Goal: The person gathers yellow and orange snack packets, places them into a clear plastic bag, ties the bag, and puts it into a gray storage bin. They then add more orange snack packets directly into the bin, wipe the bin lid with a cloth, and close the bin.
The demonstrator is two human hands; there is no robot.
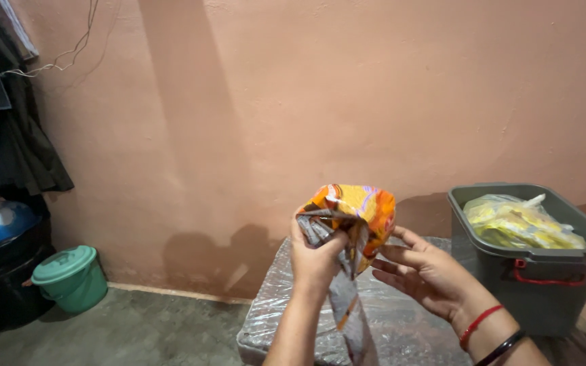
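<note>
An orange foil packet (357, 213) is held mid-air above the plastic-wrapped desk (401, 325), left hand (315, 261) clamped on its folded strip, right hand (425, 271) loosely open beside. At three o'clock, a grey bin (544, 285) holds probably bagged yellow packets (520, 222).

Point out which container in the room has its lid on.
The small green bucket on the floor at left: a matching green lid covers it. The grey tub with red handles at right stands open, with yellow plastic bags showing inside.
</note>
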